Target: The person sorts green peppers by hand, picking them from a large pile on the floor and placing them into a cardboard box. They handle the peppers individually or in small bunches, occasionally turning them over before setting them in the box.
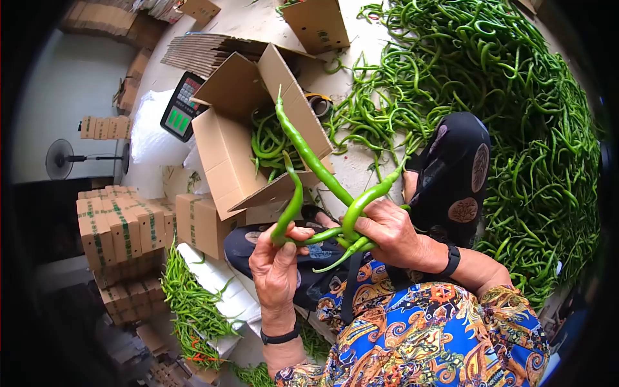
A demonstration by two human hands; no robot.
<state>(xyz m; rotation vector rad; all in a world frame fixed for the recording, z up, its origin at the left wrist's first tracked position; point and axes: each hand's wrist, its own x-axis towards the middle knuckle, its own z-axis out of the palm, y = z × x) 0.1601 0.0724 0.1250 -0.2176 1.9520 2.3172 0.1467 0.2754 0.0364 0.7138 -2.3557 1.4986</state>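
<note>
Long green chili peppers are in both of my hands, held above my lap. My left hand (276,261) pinches a curved green chili pepper (293,200) between thumb and fingers. Several more peppers, among them a long one (303,148) pointing up and away, are gripped by my right hand (387,235). The held peppers cross each other between my hands. Just beyond them stands an open cardboard box (222,155), flaps up, with green peppers (271,140) inside.
A large heap of green peppers (516,129) spreads along the right. Left of the box are a digital scale display (181,106) and white plastic (151,122). Stacked taped cartons (122,226) stand at left, near smaller peppers (187,290). A tape roll (318,104) lies behind the box.
</note>
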